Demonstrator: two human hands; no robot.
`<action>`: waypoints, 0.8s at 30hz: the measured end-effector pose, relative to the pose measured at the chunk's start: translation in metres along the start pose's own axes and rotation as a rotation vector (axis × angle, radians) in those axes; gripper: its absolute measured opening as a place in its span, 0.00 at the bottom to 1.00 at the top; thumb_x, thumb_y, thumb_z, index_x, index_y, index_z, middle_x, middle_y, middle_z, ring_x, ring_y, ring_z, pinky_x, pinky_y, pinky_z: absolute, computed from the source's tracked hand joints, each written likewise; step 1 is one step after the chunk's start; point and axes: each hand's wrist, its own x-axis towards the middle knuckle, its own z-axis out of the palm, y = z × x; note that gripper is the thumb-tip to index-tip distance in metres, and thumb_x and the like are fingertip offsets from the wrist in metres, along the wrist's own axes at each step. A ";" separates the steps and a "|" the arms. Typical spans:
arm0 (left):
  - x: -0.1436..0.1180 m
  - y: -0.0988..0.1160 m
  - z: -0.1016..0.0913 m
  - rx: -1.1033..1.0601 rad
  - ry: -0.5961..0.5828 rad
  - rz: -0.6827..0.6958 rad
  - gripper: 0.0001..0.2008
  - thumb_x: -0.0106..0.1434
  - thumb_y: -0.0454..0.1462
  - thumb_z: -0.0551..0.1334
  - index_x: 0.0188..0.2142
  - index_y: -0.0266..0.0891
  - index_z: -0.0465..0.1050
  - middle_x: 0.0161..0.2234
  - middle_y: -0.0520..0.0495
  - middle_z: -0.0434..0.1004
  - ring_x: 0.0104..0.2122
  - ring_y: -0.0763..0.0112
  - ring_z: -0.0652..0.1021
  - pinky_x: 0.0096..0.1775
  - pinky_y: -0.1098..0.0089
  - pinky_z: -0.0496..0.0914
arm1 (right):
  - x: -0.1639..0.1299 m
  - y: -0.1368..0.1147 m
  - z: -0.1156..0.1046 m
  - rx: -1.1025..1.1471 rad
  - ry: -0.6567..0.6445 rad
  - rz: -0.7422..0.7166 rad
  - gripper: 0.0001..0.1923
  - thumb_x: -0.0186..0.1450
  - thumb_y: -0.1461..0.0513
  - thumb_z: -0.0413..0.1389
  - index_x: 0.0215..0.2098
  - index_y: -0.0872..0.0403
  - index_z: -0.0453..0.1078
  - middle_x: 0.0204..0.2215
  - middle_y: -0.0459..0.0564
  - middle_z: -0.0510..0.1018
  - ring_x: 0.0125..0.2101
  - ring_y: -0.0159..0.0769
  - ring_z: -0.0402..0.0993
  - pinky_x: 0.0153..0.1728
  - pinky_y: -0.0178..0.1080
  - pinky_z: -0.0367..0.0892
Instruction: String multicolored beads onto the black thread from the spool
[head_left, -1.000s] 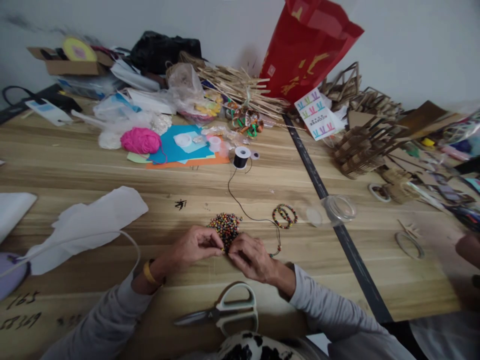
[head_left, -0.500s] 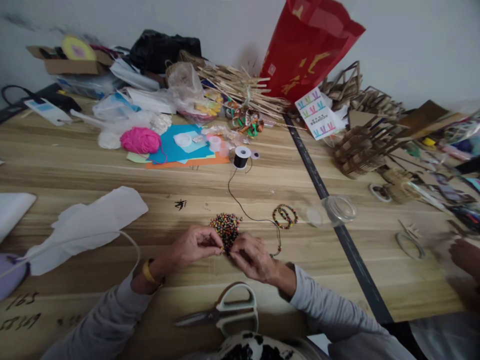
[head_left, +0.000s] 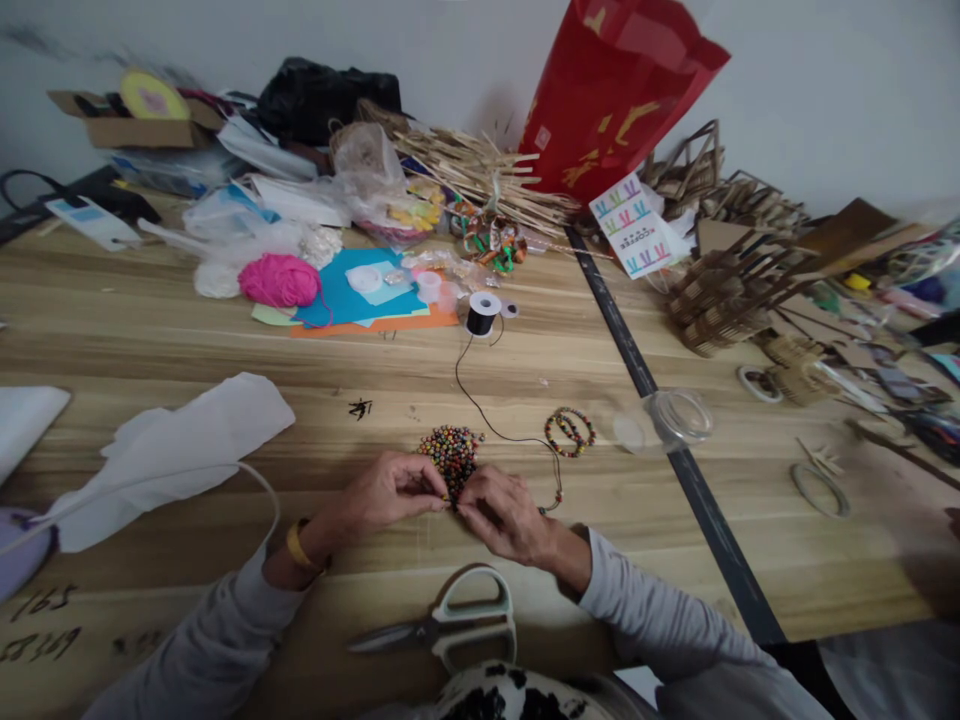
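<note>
My left hand [head_left: 386, 493] and my right hand [head_left: 502, 512] meet fingertip to fingertip at the near edge of a pile of small multicoloured beads [head_left: 450, 448] on the wooden table [head_left: 150, 330]. The fingers of both hands are pinched together; what they pinch is too small to see clearly. A thin black cord [head_left: 487, 420] runs from a black spool [head_left: 483, 314] down toward my right hand, with a few beads strung near its end. A finished bead bracelet [head_left: 570, 432] lies just right of the pile.
Scissors [head_left: 450, 625] lie near the front edge. A white bag [head_left: 172, 450] sits left, a clear jar [head_left: 679, 415] and its lid right. Pink yarn [head_left: 279, 280], coloured paper, a red bag [head_left: 611, 95] and wooden pieces crowd the back. Another person's hand is blurred at far right.
My hands stay at the bead pile with only tiny finger movement. The other person's hand at far right has drawn back toward the frame's edge.
</note>
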 end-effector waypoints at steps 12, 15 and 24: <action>-0.001 0.000 0.000 0.009 0.011 0.015 0.07 0.52 0.37 0.64 0.29 0.34 0.72 0.27 0.47 0.77 0.28 0.70 0.76 0.34 0.72 0.70 | -0.001 0.001 0.000 -0.018 -0.002 0.008 0.02 0.66 0.66 0.50 0.35 0.54 0.62 0.27 0.50 0.72 0.29 0.34 0.67 0.29 0.34 0.62; -0.001 0.001 0.000 0.021 0.009 0.018 0.07 0.52 0.37 0.64 0.28 0.34 0.72 0.27 0.47 0.77 0.28 0.70 0.76 0.33 0.71 0.70 | -0.002 0.001 0.001 -0.014 -0.001 0.009 0.02 0.66 0.66 0.50 0.35 0.54 0.62 0.27 0.50 0.72 0.29 0.34 0.67 0.29 0.34 0.62; 0.000 -0.002 -0.002 0.009 0.003 0.011 0.08 0.51 0.37 0.65 0.28 0.33 0.72 0.28 0.47 0.78 0.29 0.70 0.77 0.34 0.71 0.71 | -0.002 0.001 0.000 0.012 -0.006 0.029 0.02 0.66 0.66 0.50 0.35 0.55 0.62 0.28 0.50 0.71 0.30 0.34 0.67 0.30 0.34 0.63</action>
